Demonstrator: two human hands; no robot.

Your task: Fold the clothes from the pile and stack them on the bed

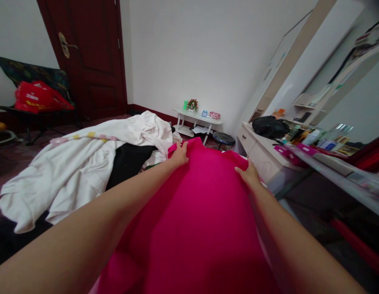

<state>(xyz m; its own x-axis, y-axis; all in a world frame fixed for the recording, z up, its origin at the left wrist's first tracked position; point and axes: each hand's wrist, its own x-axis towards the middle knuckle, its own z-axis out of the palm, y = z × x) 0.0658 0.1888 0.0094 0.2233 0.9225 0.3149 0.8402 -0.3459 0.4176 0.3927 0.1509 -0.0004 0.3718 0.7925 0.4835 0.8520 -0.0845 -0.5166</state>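
A large bright pink cloth [204, 204] stretches out in front of me, from its far edge back toward my body. My left hand [179, 156] pinches its far left corner, thumb and fingers closed on the fabric. At the far right corner my right hand [249, 174] grips the same edge, which sags a little between the two hands. Both arms reach forward over the cloth. Left of it lies a rumpled white garment [85, 159] on top of a black cloth [128, 163]. What lies beneath the pink cloth is mostly hidden.
A low white table [197, 116] with small items stands against the wall, a round stool [223, 139] beside it. On the right, a dresser [259, 153] bears a black bag [270, 126]. A red bag [39, 97] sits on a folding chair near the dark red door [88, 57].
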